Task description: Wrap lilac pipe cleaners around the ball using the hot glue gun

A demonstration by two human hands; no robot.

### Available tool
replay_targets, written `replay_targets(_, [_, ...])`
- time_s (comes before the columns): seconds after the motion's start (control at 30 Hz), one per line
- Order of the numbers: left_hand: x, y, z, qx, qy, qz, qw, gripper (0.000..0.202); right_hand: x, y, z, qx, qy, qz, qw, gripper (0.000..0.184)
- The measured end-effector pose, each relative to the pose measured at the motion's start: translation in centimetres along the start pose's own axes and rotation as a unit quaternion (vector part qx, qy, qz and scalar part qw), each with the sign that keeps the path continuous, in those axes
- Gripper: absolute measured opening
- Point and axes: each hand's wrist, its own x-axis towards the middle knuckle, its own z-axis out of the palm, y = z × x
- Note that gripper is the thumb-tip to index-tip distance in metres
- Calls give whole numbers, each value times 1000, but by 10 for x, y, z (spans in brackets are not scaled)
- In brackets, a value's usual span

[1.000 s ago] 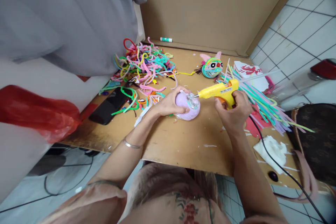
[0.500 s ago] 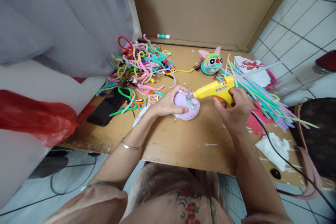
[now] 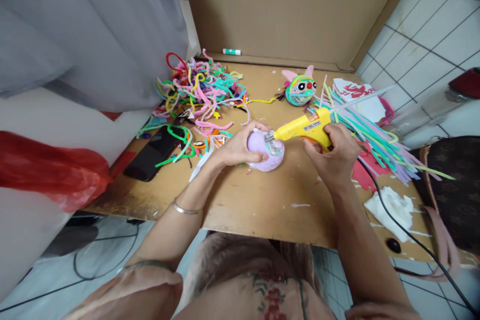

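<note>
My left hand (image 3: 242,149) is closed around a lilac ball (image 3: 268,161) wrapped in pipe cleaner, its fingers and thumb on the ball's left side. A greyish patch shows on the ball's upper right, not covered by the lilac winding. In my right hand (image 3: 335,152) is a yellow glue gun (image 3: 305,127), gripped by its handle with a clear glue stick standing out at the back. The metal nozzle (image 3: 270,136) points left and meets the ball at that patch; whether glue is coming out cannot be made out.
Tangled pipe cleaners (image 3: 202,87) heap at the back left beside a black phone (image 3: 152,155). A decorated ball with eyes and ears (image 3: 300,89) stands behind. Straight pipe cleaners (image 3: 375,130), crumpled tissue (image 3: 390,210) and a brown bag (image 3: 453,190) lie right. The gun's cord (image 3: 407,232) trails off right.
The view has shifted very slightly. The glue gun's nozzle stays at the ball's patch, and both hands keep nearly the same hold and place.
</note>
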Motion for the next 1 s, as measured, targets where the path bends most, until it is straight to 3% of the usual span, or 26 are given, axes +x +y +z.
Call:
replay_targets(0.5, [0,-3,-1,-21,-12,4,1000,61,0,6,5,6,77,-95,992,18])
replay_targets(1.0, [0,0,0,-43,-10,-8,999,59,0,5,3,24,57,-55,997,16])
